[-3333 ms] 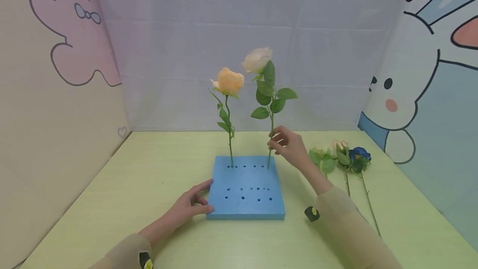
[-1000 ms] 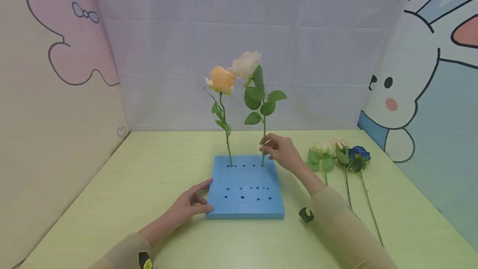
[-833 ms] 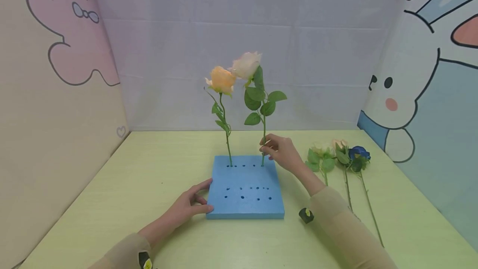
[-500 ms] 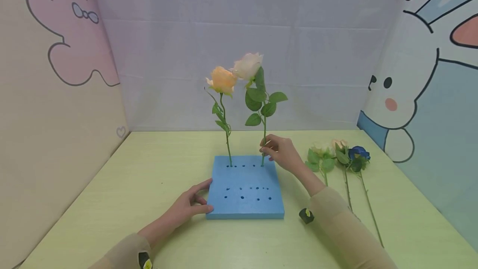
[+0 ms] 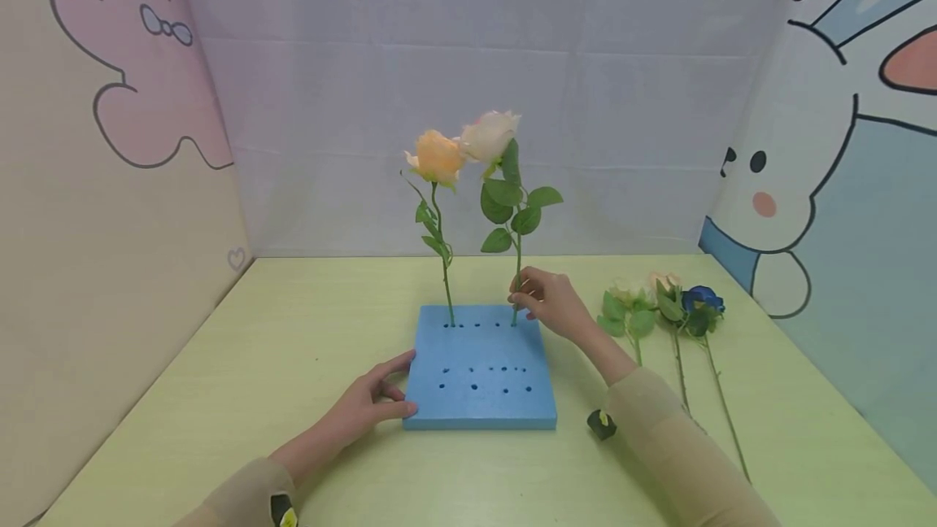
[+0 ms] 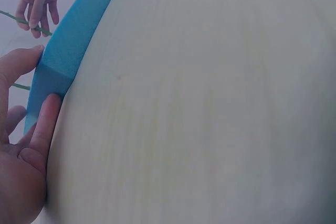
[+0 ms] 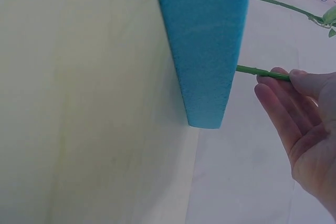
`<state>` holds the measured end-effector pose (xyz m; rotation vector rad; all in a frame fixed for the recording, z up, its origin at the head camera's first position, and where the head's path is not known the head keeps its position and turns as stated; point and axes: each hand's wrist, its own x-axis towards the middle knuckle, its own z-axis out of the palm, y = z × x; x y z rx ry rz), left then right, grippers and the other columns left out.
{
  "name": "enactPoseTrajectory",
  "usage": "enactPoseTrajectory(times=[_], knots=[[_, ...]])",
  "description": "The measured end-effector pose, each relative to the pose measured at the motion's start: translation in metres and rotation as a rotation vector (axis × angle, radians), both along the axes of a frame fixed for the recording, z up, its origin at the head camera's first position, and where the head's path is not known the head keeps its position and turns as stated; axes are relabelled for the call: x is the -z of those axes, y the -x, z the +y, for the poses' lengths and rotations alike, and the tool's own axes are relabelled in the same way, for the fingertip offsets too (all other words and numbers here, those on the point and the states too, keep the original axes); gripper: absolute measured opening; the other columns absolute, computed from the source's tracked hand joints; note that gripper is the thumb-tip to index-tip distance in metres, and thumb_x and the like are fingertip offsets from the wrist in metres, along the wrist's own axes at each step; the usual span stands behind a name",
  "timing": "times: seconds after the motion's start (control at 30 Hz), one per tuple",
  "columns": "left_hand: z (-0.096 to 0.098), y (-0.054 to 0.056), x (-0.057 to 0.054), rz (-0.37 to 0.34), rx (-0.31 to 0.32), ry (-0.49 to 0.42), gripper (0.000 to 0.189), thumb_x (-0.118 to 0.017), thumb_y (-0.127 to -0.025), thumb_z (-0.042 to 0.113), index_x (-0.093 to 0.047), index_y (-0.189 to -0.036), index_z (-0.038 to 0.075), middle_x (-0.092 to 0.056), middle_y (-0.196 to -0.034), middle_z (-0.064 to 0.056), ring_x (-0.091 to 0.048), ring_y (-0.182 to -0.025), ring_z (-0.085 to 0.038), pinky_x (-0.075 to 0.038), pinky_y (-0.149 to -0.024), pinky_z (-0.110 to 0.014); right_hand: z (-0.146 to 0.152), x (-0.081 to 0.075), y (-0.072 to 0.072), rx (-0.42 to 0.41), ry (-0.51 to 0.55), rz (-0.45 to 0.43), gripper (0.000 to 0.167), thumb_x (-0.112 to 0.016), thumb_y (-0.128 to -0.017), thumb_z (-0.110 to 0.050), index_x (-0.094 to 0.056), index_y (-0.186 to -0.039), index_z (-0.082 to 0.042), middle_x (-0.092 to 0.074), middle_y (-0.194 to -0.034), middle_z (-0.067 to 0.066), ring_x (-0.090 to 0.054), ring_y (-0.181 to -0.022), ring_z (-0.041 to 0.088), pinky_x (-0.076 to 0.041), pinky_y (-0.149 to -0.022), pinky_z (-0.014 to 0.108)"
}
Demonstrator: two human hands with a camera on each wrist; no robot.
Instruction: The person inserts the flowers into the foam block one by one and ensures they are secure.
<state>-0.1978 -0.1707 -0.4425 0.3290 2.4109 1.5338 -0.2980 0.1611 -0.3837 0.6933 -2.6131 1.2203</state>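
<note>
In the head view a blue foam board (image 5: 479,397) with rows of holes lies on the table. My left hand (image 5: 369,397) touches its left edge, fingers fairly straight; the left wrist view shows the fingertips (image 6: 51,103) against its side. My right hand (image 5: 552,299) pinches the green stem of a white rose (image 5: 489,137) low down, between thumb and fingers. That stem (image 7: 252,70) meets the board at a hole near the back right corner; how deep it goes is hidden. A peach rose (image 5: 437,157) stands in the board's back row, left of the white one.
On the table (image 5: 220,397) to the right lie several roses: a pale one (image 5: 629,295), a light peach one (image 5: 664,281) and a blue one (image 5: 704,299). Their stems point toward the front, partly behind my right forearm. A pale curtain (image 5: 329,145) hangs behind the table.
Since the earliest frame, the white rose and my right hand have moved left. Over the last second both have sunk slightly. The left hand stays at the board's edge.
</note>
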Motion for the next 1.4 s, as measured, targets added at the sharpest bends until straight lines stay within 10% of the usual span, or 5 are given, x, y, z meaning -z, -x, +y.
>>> enactPoseTrajectory(times=[1.4], knots=[[0.000,0.004,0.005,0.038,0.027,-0.004,0.081,-0.078,-0.085,0.026,-0.036,-0.154,0.022,-0.045,-0.149,-0.018,-0.059,-0.099,-0.018,-0.046,-0.086,-0.027,0.000,0.011,0.007,-0.022,0.026,-0.011,0.004,-0.062,-0.096,-0.007,-0.061,-0.099,-0.005,-0.076,-0.099,0.017,-0.076,-0.082,0.025,-0.059,-0.066,0.029]])
